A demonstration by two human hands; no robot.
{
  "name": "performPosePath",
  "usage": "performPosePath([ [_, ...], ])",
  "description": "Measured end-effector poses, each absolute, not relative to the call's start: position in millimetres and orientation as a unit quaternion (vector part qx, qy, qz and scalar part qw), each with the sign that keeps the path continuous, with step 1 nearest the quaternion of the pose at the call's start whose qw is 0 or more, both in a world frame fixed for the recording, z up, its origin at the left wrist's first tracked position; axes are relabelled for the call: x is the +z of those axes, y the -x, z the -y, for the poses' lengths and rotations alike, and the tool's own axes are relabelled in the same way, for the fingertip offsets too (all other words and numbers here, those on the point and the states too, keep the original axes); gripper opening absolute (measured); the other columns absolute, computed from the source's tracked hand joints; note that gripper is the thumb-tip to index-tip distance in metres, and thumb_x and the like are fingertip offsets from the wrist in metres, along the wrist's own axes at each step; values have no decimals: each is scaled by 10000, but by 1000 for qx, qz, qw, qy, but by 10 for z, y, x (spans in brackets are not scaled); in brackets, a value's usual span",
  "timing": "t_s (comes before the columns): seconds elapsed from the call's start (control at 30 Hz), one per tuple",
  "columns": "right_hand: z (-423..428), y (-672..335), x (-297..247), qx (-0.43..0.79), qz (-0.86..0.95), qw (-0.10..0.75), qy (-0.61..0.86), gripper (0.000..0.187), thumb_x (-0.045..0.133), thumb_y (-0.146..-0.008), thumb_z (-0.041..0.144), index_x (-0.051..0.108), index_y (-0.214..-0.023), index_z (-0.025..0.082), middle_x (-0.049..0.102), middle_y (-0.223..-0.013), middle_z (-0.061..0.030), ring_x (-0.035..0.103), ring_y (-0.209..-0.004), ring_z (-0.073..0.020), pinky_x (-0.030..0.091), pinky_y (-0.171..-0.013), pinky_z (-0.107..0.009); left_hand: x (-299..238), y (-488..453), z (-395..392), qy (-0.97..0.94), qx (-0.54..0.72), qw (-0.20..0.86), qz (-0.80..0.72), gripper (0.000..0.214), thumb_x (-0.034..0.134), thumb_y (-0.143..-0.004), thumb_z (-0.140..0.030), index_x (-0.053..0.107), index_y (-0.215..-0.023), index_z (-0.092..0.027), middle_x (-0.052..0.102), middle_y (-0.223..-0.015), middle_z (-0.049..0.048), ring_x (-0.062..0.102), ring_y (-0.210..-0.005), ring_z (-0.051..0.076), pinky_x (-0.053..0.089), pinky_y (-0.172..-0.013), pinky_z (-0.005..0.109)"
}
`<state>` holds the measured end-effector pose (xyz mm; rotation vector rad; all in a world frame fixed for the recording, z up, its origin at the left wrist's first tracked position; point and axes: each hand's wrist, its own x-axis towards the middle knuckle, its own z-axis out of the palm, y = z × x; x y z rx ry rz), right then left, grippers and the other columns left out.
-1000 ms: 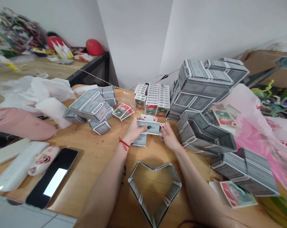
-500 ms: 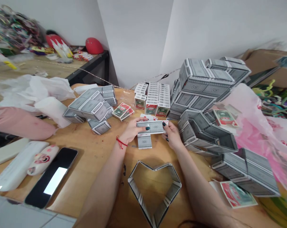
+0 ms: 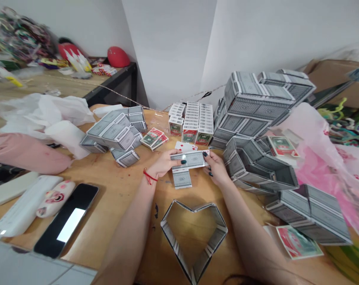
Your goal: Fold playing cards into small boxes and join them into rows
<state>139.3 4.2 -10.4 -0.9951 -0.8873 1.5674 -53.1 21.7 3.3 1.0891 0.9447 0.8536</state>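
Note:
Between my two hands is a strip of playing cards point(image 3: 193, 160), patterned grey backs facing up. My left hand point(image 3: 165, 163) grips its left end, the thumb lying on top. At the other end my right hand point(image 3: 215, 167) pinches the strip, thumb over a white card corner. A loose grey-backed card point(image 3: 182, 179) lies on the table just below the strip. Face-up cards with red diamonds point(image 3: 186, 147) show just behind it. Nearer to me, between my forearms, a heart-shaped frame made of cards point(image 3: 175, 246) stands on its edge.
Rows of boxed card decks point(image 3: 190, 120) stand at the back. Joined card structures are stacked at right point(image 3: 251, 93) and left point(image 3: 111, 128). Two card boxes point(image 3: 153, 138) lie left of the rows. A phone point(image 3: 67, 219) rests front left, and pink plastic point(image 3: 313, 158) lies right.
My hands and the strip stay in nearly the same place. The view has shifted slightly, and the red-diamond cards behind the strip show a little more.

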Motion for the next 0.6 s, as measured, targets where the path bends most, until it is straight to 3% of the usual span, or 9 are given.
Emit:
performPosePath([
  [0.1,-52,-1406,-90,657,341,539,403,302,621,-688,438,439,-681,197,240,-447,114,162,-322,-13,142,-299,-146,-15,475,-228,-463,401,672,-416,406,763,-490,-211,594,-846,-114,613,-822,34,566,-735,130,439,-718,284],
  [0.2,-57,-1413,-74,638,320,575,400,341,580,-709,484,389,-646,208,273,-434,106,258,-325,-33,220,-312,-154,-61,407,-256,-435,447,655,-426,380,767,-471,-194,605,-808,-122,624,-768,15,575,-712,136,444,-716,288],
  [0.43,17,-1397,-28,670,386,513,372,332,567,-718,487,552,-886,201,376,-384,94,349,-305,-57,297,-318,-170,-52,391,-287,-324,584,648,-367,292,721,-544,-214,598,-803,-158,649,-845,27,597,-812,163,447,-794,339],
  [0.53,43,-1389,8,719,395,454,348,456,532,-696,574,534,-984,220,573,-521,31,503,-388,-97,386,-358,-193,-27,401,-253,-358,577,648,-345,274,729,-517,-202,609,-761,-166,648,-870,32,584,-888,183,419,-849,364],
  [0.6,43,-1390,43,758,382,421,320,590,436,-677,684,508,-1045,229,664,-746,-47,620,-584,-160,467,-448,-248,15,406,-216,-422,534,663,-313,241,736,-507,-204,625,-718,-163,632,-970,62,550,-990,217,396,-887,374],
])
